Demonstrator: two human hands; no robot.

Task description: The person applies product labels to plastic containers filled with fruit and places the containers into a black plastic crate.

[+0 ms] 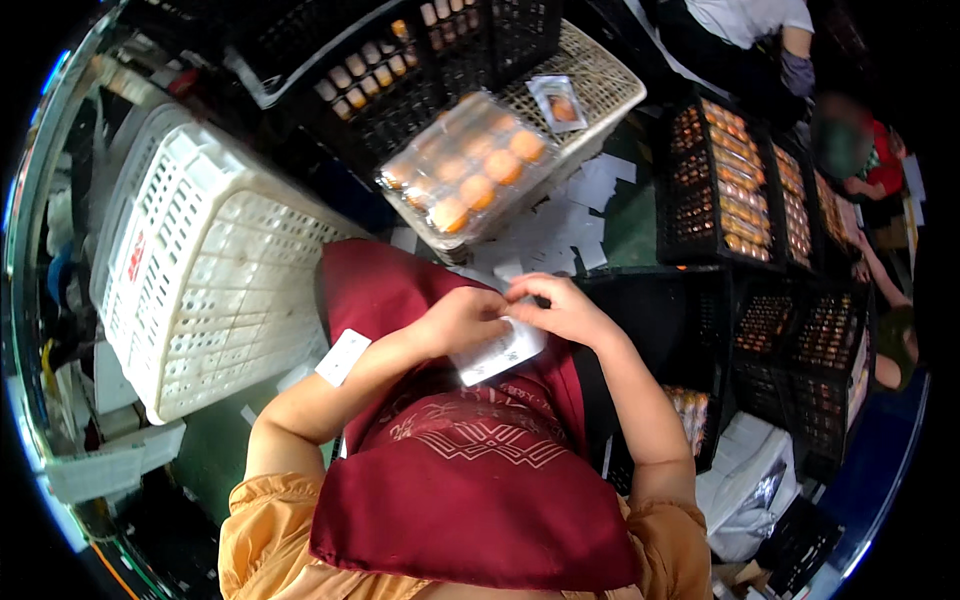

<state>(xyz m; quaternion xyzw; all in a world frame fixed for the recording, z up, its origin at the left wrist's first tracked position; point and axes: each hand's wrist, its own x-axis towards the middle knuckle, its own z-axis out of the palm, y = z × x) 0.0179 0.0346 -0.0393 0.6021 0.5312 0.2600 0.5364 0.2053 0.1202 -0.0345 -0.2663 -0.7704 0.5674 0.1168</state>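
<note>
A white sheet of paper or labels (pixel 498 353) with dark marks sits over my lap, in front of my dark red apron (pixel 470 510). My left hand (pixel 464 321) is closed on its upper part, fingers curled. At the same upper edge, my right hand (pixel 556 306) pinches, its fingertips meeting those of the left. Exactly what lies between the fingertips is hidden. A white rectangular label (pixel 343 357) rests on my left forearm. Just beyond the hands, a clear plastic tray (pixel 465 165) of round orange items stands on a pale crate (pixel 610 85).
A white slatted basket (pixel 245 270) leans at the left. Black crates (pixel 690 185) of packed items stand at the right, with a dark bin (pixel 650 320) nearer me. White papers (pixel 560 225) litter the floor. A small packet (pixel 558 103) lies beside the tray. Other people work at the far right.
</note>
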